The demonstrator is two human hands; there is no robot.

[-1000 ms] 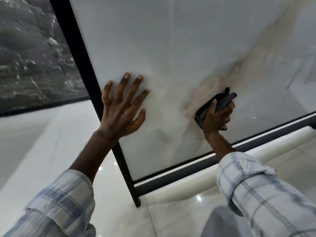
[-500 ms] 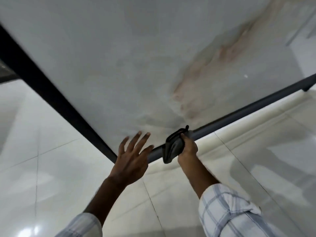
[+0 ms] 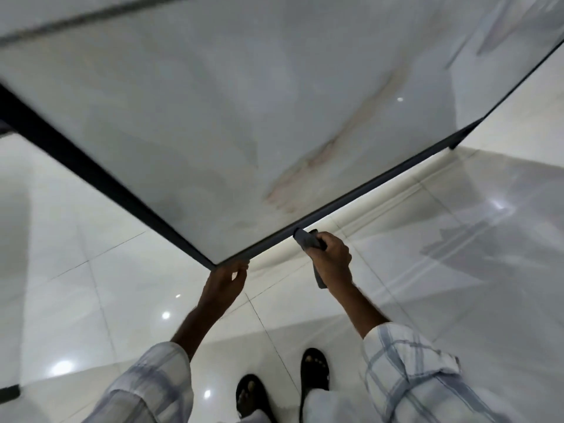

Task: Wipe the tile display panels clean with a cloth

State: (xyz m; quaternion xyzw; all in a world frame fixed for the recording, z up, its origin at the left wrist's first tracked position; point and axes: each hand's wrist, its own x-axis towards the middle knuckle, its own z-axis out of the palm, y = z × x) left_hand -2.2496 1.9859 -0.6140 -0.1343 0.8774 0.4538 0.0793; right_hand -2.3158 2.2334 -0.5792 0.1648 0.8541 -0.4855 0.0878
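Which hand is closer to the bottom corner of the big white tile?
The left hand. It holds the frame right at the bottom corner of the tile panel. The right hand, gripping the dark cloth, is farther along the bottom edge.

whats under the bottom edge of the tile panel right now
Glossy floor tiles and a pale rail lie below the tile panel. The right hand grips a dark cloth there; the left hand holds the corner.

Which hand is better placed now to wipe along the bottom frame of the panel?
The right hand. It already grips the dark cloth, which sits against the panel's bottom frame. The left hand holds no cloth; its fingers curl at the panel's lower corner, probably to steady it.
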